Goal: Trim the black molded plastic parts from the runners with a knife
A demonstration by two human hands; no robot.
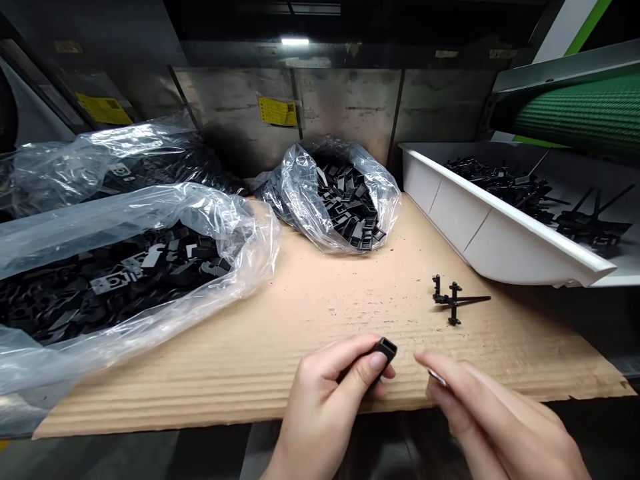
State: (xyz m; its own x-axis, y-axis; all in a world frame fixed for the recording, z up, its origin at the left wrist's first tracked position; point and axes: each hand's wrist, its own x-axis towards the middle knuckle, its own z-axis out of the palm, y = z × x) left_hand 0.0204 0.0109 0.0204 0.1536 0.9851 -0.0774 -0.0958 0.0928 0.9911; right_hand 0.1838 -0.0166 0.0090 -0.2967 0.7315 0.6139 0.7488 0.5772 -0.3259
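Pinching a black hollow part (387, 347) in your left hand (325, 393) and a small shiny piece (437, 378) in your right hand (500, 410) — both near the front edge of the worktop (310, 307) — you could drop the smaller one should that fingertip grip slacken.

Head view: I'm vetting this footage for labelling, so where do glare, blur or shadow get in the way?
In the head view, bright glare streaks the front left plastic bag; in the same view, the right hand looks softer than the left hand, perhaps from motion; also there, deep shadow lies below the cardboard's near edge.
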